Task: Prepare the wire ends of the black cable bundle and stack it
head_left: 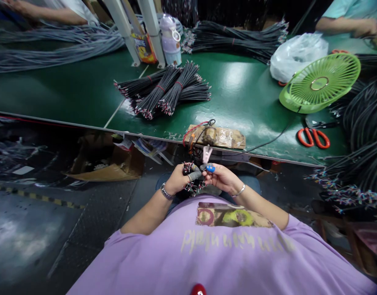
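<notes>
**A:** ok so how far along does this look?

**B:** Partway, I'd guess. There's a pile of short black cable bundles with red-and-white tips on the glossy green desk, out past both hands. Red bands show on some, so those look finished to me.

**A:** and what's left?

**B:** At least the clump of dark thin wires with red and pale ends. It's right in the left hand, fingers clamped round it. Can't spot a band there.

**A:** right hand?

**B:** The right hand is just beside the clump, fingertips bunched near a small bright blue piece. Honestly can't tell if they're pinching it or wearing it.
</notes>
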Tool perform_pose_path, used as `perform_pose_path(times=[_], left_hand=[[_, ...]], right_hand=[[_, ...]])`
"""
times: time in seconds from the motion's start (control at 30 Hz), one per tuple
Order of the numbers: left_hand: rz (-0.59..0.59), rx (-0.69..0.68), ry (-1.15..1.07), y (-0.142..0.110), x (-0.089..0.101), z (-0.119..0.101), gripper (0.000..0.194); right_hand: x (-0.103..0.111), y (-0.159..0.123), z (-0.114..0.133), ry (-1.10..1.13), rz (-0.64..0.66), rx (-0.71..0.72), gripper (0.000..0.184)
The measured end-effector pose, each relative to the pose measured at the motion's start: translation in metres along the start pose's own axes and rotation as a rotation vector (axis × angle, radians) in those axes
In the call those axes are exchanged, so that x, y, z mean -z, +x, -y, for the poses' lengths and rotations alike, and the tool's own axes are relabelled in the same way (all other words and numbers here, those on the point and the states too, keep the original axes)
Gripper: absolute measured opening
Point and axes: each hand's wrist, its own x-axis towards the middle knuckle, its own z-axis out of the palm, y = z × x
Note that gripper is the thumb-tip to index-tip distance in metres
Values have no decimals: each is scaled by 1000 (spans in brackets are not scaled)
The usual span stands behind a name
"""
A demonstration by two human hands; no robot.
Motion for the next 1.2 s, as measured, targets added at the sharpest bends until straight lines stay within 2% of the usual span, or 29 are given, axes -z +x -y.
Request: perform_pose_path(times=[0.13, 0.2, 0.33, 0.43, 0.6, 0.7, 0.8, 0.9, 0.97, 1.1, 1.2], left_hand=[[13, 8, -15, -1, 1, 1, 28], [10, 5, -16, 0, 2, 2, 28], [-15, -2, -11, 0, 3, 5, 27], [12, -4, -12, 1, 2, 5, 27], [12, -24, 43, 1, 3, 5, 35], [20, -66, 148, -1, 4, 3, 35], [51, -81, 237, -2, 3, -1, 30], [104, -81, 212, -2, 3, -5, 29], [92, -82, 144, -1, 4, -7, 30], [-18, -95, 2, 1, 6, -14, 30], [-67, -115, -93, 5, 7, -19, 27]], right_hand=[[0, 0, -3, -25, 15, 4, 26], [-4, -1, -4, -100, -27, 75, 25], [-12, -7, -1, -451, -116, 316, 22], [-14, -11, 3, -704, -116, 414, 18], [-11, -11, 9, -857, -60, 391, 17], [-10, -11, 12, -811, -25, 285, 21], [-8, -11, 14, -694, 33, 97, 26], [-4, -8, 14, -555, 94, -58, 31], [-2, -3, 12, -474, 44, -32, 33], [-1, 8, 13, -237, -159, 104, 35], [-6, 13, 20, -114, -126, 52, 41]])
